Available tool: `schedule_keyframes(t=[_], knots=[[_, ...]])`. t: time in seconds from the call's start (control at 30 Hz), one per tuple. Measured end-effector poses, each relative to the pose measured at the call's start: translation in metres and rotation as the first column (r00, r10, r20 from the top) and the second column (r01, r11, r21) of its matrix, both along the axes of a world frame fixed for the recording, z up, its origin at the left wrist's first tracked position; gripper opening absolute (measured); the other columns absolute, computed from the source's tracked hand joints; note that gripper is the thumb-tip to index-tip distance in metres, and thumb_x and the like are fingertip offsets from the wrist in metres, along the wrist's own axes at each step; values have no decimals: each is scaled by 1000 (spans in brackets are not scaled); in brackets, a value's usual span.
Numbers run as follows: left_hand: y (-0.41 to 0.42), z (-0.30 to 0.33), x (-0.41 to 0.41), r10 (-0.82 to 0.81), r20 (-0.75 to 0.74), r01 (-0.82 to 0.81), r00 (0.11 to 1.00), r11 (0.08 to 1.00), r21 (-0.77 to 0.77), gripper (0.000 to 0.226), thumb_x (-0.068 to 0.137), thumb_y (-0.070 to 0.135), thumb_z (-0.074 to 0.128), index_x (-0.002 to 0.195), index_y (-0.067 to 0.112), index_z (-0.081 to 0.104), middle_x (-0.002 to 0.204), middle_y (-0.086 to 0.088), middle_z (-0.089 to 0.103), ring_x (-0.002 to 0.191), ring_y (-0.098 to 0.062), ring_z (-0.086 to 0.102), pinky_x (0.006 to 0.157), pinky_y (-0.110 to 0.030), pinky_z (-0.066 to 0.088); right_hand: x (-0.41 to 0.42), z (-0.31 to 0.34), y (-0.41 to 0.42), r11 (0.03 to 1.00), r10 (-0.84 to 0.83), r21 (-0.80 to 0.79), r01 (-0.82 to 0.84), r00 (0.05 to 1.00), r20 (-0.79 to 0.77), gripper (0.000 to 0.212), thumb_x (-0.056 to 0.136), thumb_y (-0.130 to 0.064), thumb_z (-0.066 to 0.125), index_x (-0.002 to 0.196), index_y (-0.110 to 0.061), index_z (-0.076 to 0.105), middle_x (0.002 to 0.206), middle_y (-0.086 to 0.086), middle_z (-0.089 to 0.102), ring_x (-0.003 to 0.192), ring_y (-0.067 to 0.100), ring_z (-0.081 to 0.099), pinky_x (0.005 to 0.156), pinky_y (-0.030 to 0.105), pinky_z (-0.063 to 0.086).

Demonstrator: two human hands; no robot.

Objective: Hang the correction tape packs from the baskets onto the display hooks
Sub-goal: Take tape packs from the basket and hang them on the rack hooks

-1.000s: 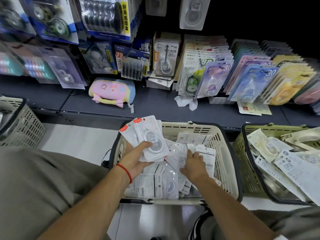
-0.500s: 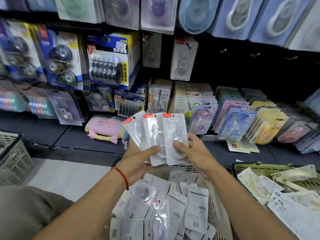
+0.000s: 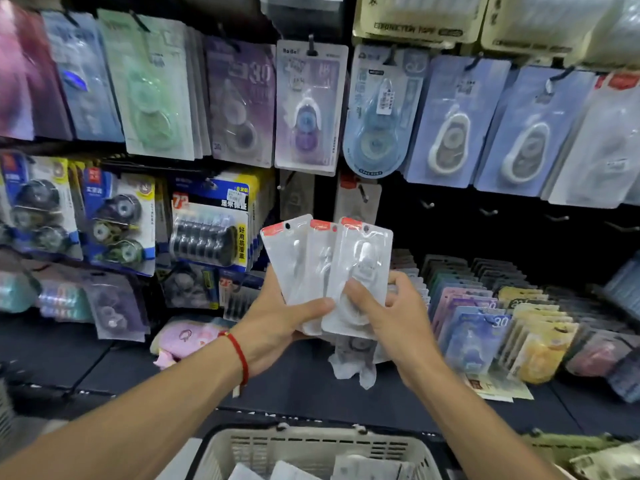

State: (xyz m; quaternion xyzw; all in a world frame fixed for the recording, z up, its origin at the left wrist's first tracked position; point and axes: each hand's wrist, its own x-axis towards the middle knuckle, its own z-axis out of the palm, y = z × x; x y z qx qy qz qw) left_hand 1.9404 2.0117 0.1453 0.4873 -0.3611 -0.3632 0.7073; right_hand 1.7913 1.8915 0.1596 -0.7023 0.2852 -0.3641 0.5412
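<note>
Correction tape packs in clear white plastic with red-orange tops (image 3: 325, 271), three of them fanned upright, sit between both hands in front of the display wall, their long axes near vertical and hang holes uppermost. The left hand (image 3: 277, 320) grips the fan from below, thumb pressed across the lower fronts; the right hand (image 3: 391, 317) pinches the rightmost pack (image 3: 363, 268), thumb on its face and fingers behind, so this grip looks set to peel that pack away. Bare metal display hooks (image 3: 427, 204) jut from the dark panel just up and to the right of the packs, nearer the right hand, so the coming move likely carries the pack up and rightward to thread its hole. A similar pack (image 3: 358, 199) already hangs directly behind the fan. Below, the cream plastic basket (image 3: 311, 445) holds more packs, and a green basket (image 3: 568, 445) shows at the lower right edge. Other carded tapes crowd the dark shelf (image 3: 104, 358) and wall around.
</note>
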Motion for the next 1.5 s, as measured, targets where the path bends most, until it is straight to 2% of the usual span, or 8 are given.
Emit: schedule_keyframes(t=[0.27,0.47,0.6,0.8,0.9,1.1,1.3,1.5], knots=[[-2,-6,22,379,122,-371,918,925,-77,100,64,8,95,147,36,45,140,9,66,130,-14,64,108,-52,53,18,0,-40,991,-95,-74,108,984,151,20,100,-32,70,115,-33,57,107,-10,74,87,-4,71,64,10,51],[6,-12,30,423,270,-411,865,906,-105,101,63,13,93,147,41,43,139,21,63,127,0,62,102,-28,55,36,2,-55,986,-102,-114,120,983,151,28,100,-36,70,125,-27,61,103,-14,78,90,1,75,67,15,55],[9,-13,31,421,282,-401,862,907,-127,100,64,13,91,146,43,43,141,19,62,130,-4,61,101,-31,54,41,3,-58,985,-119,-101,139,976,184,29,98,-33,74,124,-24,66,105,-7,80,94,10,77,77,32,60],[10,-13,32,425,259,-403,867,905,-137,99,61,19,93,142,50,44,135,22,65,124,-1,65,88,-15,57,45,-1,-50,973,-160,-131,190,965,210,32,94,-51,71,121,-34,67,103,-12,79,90,4,76,66,17,57],[8,-13,33,423,227,-403,877,906,-129,101,56,26,93,141,52,44,135,22,65,124,-3,65,91,-26,60,56,-1,-59,966,-181,-158,203,973,145,31,99,-45,70,126,-32,65,106,-13,78,96,3,74,74,22,59],[7,-20,33,403,181,-388,897,915,-113,102,58,21,96,142,51,46,139,14,66,129,-13,65,103,-47,56,67,-19,-67,988,-152,-85,132,938,-311,61,110,-53,40,163,-23,29,163,3,44,144,25,47,116,51,42],[7,-23,30,312,140,-297,940,948,-117,101,63,15,99,142,50,46,141,12,66,130,-14,65,99,-40,59,49,-21,-18,971,228,-32,-239,954,-194,21,104,-54,57,111,-39,71,107,-14,76,104,9,71,100,42,57],[9,-17,20,183,45,-175,982,974,-145,90,75,11,95,142,45,46,142,0,67,130,-27,66,97,-55,59,40,-15,0,973,230,-8,-231,972,-46,33,92,-40,77,120,-24,68,109,-6,79,100,13,76,87,41,64]])
